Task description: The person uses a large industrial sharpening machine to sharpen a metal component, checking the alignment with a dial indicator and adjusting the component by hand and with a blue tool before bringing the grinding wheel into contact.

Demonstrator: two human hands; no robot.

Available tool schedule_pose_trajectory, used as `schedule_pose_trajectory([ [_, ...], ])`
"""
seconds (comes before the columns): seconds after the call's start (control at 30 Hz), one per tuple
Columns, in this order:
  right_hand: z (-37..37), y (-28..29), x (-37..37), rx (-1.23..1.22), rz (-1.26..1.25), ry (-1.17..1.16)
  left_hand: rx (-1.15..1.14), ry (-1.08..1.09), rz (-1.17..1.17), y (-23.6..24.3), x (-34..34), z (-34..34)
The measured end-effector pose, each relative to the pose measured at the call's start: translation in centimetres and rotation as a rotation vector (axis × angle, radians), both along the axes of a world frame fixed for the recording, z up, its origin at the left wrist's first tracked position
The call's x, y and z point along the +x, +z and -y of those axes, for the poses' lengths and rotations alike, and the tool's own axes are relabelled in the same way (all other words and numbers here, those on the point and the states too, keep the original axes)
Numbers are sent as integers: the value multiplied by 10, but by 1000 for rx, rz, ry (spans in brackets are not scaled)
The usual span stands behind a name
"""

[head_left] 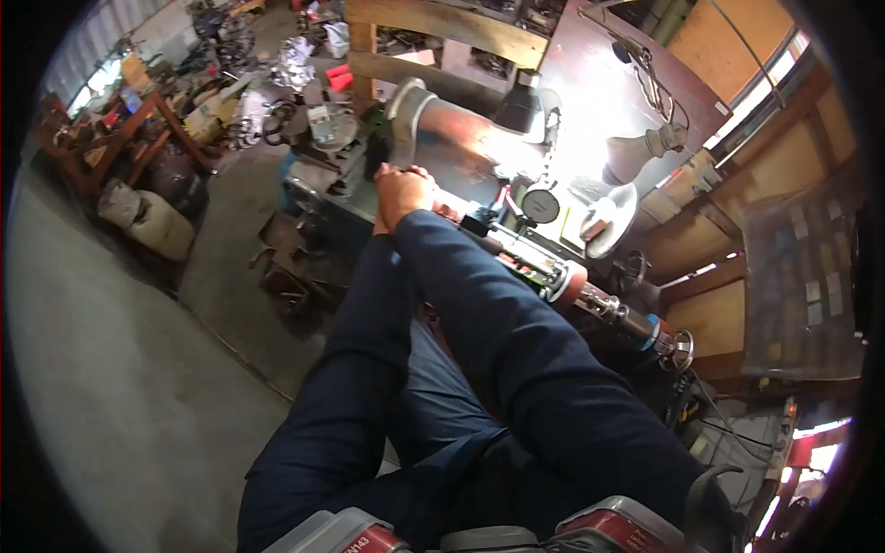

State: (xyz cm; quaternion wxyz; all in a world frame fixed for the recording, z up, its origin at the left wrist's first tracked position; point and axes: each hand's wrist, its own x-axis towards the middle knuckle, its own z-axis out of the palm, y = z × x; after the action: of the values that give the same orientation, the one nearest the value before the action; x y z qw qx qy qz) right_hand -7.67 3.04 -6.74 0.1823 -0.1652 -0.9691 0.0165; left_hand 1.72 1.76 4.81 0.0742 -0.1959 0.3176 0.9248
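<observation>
My right hand (pixel 411 192) lies closed over my left hand (pixel 382 214), which is largely hidden beneath it. Whatever they grip, at the left end of a long shaft assembly on the bench, is hidden. The assembly (pixel 539 263) runs diagonally right, with reddish collars and a blue-ringed end. Just above my hands is a flanged cylindrical housing (pixel 410 120) with a rusty orange body. A round gauge (pixel 541 203) stands beside the shaft, below a black lamp-like head (pixel 522 97) and a bright glare.
Wooden pallet boards (pixel 442 26) rise behind the bench. Cluttered racks (pixel 152 124) and a pale container (pixel 157 221) stand left of the concrete floor (pixel 120 369). Metal parts (pixel 286 267) lie below my hands. At right are a wooden wall (pixel 701 327) and a plastic-covered panel (pixel 797 286).
</observation>
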Motion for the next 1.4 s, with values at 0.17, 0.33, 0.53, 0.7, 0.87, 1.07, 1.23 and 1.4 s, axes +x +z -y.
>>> schedule_pose_trajectory([
  [0.17,-29,-1,2,114,-534,-311,-44,-29,-84,9,-6,-42],
  [0.33,-24,171,149,43,-108,795,-273,286,-281,3,18,29],
  [0.53,-176,194,277,-327,-421,863,-1579,820,-1049,13,69,-32],
  [0.7,-255,171,271,-160,-228,551,-1614,532,-1194,-24,108,-95],
  [0.87,-253,160,264,9,-7,484,-1800,405,-1130,-33,106,-104],
  [1.07,-253,151,265,15,-59,460,-1830,410,-1150,-43,100,-104],
  [1.23,-253,149,265,-19,-96,468,-1849,429,-1173,-45,98,-103],
  [1.4,-253,147,265,-24,-103,463,-1831,424,-1188,-44,97,-103],
])
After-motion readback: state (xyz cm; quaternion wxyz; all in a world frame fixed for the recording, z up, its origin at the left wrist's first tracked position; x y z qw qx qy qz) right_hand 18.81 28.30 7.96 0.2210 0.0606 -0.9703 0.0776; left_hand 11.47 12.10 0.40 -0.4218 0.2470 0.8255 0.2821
